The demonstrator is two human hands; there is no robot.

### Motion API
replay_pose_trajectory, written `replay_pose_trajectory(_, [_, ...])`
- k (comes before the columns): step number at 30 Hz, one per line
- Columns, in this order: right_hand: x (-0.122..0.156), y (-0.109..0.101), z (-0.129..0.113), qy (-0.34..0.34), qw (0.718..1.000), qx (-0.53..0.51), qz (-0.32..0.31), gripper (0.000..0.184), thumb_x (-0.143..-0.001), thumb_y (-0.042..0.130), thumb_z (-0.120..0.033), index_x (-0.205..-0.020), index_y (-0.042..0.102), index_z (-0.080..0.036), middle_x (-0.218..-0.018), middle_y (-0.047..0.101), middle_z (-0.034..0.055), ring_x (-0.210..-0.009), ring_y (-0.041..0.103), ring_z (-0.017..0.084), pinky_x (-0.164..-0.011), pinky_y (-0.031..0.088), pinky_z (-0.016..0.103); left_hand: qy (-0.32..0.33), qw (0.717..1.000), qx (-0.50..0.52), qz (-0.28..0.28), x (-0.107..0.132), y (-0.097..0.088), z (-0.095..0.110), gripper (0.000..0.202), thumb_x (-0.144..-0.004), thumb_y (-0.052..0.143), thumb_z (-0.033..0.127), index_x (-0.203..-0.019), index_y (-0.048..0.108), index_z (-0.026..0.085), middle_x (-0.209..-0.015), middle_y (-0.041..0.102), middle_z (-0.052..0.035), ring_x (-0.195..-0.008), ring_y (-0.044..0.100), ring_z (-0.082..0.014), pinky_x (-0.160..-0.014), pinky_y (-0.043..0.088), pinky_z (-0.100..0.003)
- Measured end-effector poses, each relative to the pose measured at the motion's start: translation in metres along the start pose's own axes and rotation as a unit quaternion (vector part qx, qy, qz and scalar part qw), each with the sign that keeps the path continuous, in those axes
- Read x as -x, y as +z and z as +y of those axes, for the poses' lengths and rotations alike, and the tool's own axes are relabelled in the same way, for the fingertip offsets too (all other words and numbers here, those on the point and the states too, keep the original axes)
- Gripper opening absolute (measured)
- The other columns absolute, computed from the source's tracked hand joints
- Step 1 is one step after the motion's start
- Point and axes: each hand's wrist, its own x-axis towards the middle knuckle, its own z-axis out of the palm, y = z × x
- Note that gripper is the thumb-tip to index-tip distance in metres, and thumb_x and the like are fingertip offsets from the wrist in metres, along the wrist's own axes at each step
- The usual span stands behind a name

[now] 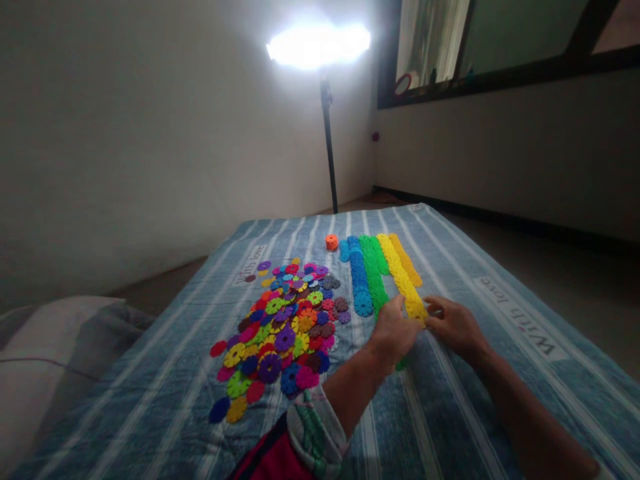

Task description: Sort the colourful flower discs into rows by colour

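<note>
Both hands meet at the near end of a row of overlapping yellow notched plastic discs (pixel 403 279). My left hand (pixel 395 330) is closed at the left side of the row's last yellow disc, its fingertips partly hidden by the hand. From the right, my right hand (pixel 455 327) pinches the edge of that same end with thumb and fingers. Left of the yellow row lie green discs (pixel 373 267) and blue discs (pixel 361 287) in similar rows. A shorter orange-yellow row (pixel 407 261) runs along its right side. A green disc (pixel 402 365) shows below my left wrist.
A loose heap of mixed-colour notched discs (pixel 285 339) spreads over the left half of the striped cloth (pixel 175 393). An orange disc stack (pixel 331 242) stands beyond it. Behind the far edge, a lit lamp (pixel 320 47) rises on a black pole (pixel 329 147).
</note>
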Motion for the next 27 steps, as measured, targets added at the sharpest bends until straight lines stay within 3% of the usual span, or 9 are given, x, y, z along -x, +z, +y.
replay_pose_trajectory(2, [0.002, -0.001, 0.002, 0.007, 1.0, 0.002, 0.011, 0.043, -0.071, 0.055, -0.026, -0.11, 0.067, -0.014, -0.095, 0.072, 0.0083, -0.081, 0.068, 0.021, -0.075, 0.051, 0.032, 0.023, 0.999, -0.005, 0.037, 0.005, -0.025, 0.005, 0.048, -0.061, 0.066, 0.013, -0.109, 0.063, 0.017, -0.11, 0.068, -0.0079, -0.11, 0.059, -0.0249, -0.089, 0.046, -0.029])
replay_pose_trajectory(5, [0.005, -0.003, 0.006, 0.007, 0.999, 0.01, 0.038, 0.042, -0.072, 0.053, -0.032, -0.107, 0.069, -0.014, -0.09, 0.073, 0.0084, -0.076, 0.068, 0.022, -0.073, 0.051, 0.033, 0.055, 0.993, 0.008, 0.107, 0.013, -0.079, 0.015, 0.048, -0.063, 0.068, 0.017, -0.111, 0.064, 0.016, -0.122, 0.064, -0.0114, -0.119, 0.055, -0.0269, -0.097, 0.044, -0.034])
replay_pose_trajectory(9, [0.013, -0.007, -0.004, -0.001, 0.997, 0.014, 0.082, 0.04, -0.076, 0.05, -0.041, -0.101, 0.071, -0.018, -0.087, 0.073, 0.0082, -0.072, 0.068, 0.024, -0.069, 0.053, 0.036, 0.074, 0.958, -0.006, 0.279, 0.027, -0.168, 0.02, 0.038, -0.06, 0.072, 0.02, -0.097, 0.069, 0.014, -0.11, 0.07, -0.0098, -0.109, 0.062, -0.0272, -0.095, 0.046, -0.036])
replay_pose_trajectory(13, [0.029, -0.001, -0.038, -0.072, 0.993, -0.005, 0.097, 0.036, -0.08, 0.049, -0.044, -0.097, 0.07, -0.021, -0.095, 0.073, 0.0093, -0.079, 0.068, 0.025, -0.069, 0.053, 0.035, 0.046, 0.886, -0.084, 0.454, 0.046, -0.245, -0.002, 0.026, -0.057, 0.071, 0.019, -0.083, 0.07, 0.015, -0.091, 0.073, -0.0058, -0.098, 0.065, -0.0268, -0.09, 0.048, -0.035])
replay_pose_trajectory(15, [0.04, 0.01, -0.062, -0.132, 0.989, -0.015, 0.062, 0.03, -0.081, 0.049, -0.042, -0.094, 0.069, -0.023, -0.091, 0.072, 0.0079, -0.076, 0.068, 0.023, -0.067, 0.052, 0.033, 0.02, 0.864, -0.111, 0.49, 0.057, -0.269, -0.02, 0.022, -0.058, 0.07, 0.019, -0.08, 0.069, 0.016, -0.086, 0.072, -0.0051, -0.095, 0.065, -0.0268, -0.088, 0.048, -0.035])
replay_pose_trajectory(17, [0.05, 0.028, -0.087, -0.195, 0.981, -0.019, 0.014, 0.025, -0.084, 0.048, -0.037, -0.092, 0.069, -0.024, -0.084, 0.071, 0.0067, -0.072, 0.066, 0.021, -0.065, 0.05, 0.031, 0.005, 0.855, -0.115, 0.507, 0.065, -0.284, -0.037, 0.02, -0.057, 0.07, 0.02, -0.077, 0.069, 0.017, -0.081, 0.072, -0.0038, -0.092, 0.066, -0.0269, -0.086, 0.049, -0.035])
replay_pose_trajectory(20, [0.061, 0.058, -0.123, -0.265, 0.963, -0.008, -0.048, 0.023, -0.088, 0.045, -0.027, -0.095, 0.067, -0.025, -0.088, 0.07, 0.006, -0.075, 0.065, 0.019, -0.066, 0.048, 0.029, 0.019, 0.852, -0.096, 0.514, 0.069, -0.29, -0.056, 0.019, -0.056, 0.07, 0.02, -0.074, 0.068, 0.018, -0.08, 0.072, -0.0038, -0.093, 0.066, -0.0267, -0.087, 0.049, -0.035])
replay_pose_trajectory(24, [0.065, 0.092, -0.161, -0.29, 0.95, 0.039, -0.111, 0.02, -0.085, 0.052, -0.019, -0.099, 0.066, -0.024, -0.094, 0.068, 0.0055, -0.08, 0.064, 0.019, -0.067, 0.045, 0.027, 0.043, 0.869, -0.03, 0.492, 0.061, -0.282, -0.066, 0.02, -0.059, 0.068, 0.021, -0.078, 0.068, 0.017, -0.085, 0.072, -0.0047, -0.091, 0.066, -0.0234, -0.082, 0.05, -0.031])
replay_pose_trajectory(27, [0.06, 0.11, -0.175, -0.286, 0.949, 0.089, -0.099, 0.018, -0.083, 0.052, -0.015, -0.091, 0.067, -0.021, -0.094, 0.067, 0.0073, -0.083, 0.062, 0.02, -0.068, 0.044, 0.027, 0.047, 0.883, 0.041, 0.465, 0.053, -0.272, -0.067, 0.025, -0.06, 0.07, 0.023, -0.084, 0.068, 0.016, -0.088, 0.072, -0.0054, -0.084, 0.067, -0.0208, -0.074, 0.051, -0.028])
